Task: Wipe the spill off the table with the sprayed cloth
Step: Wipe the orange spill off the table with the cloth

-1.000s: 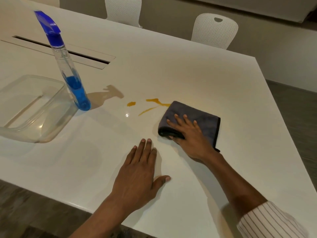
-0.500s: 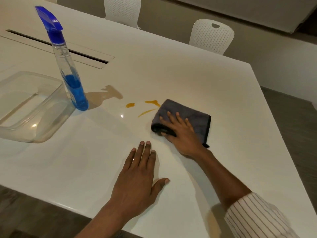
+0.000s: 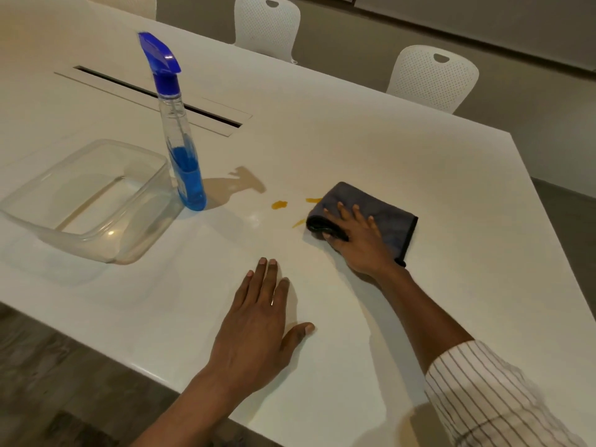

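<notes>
A folded dark grey cloth (image 3: 385,211) lies on the white table (image 3: 403,156). My right hand (image 3: 358,240) presses flat on the cloth, fingers spread, thumb tucked around its rolled near-left edge. Orange spill marks sit just left of the cloth: a small blob (image 3: 279,204), a streak (image 3: 298,222) and another patch (image 3: 312,200) touching the cloth's left edge. My left hand (image 3: 258,327) rests flat on the bare table nearer to me, holding nothing.
A spray bottle (image 3: 180,133) with blue liquid and a blue nozzle stands left of the spill. An empty clear plastic tub (image 3: 87,201) sits beside it at the left. A cable slot (image 3: 154,95) runs behind. Two white chairs (image 3: 432,79) stand at the far edge.
My right hand has slid the cloth leftward over the orange spill, so less of the spill shows. My left hand has stayed flat on the table.
</notes>
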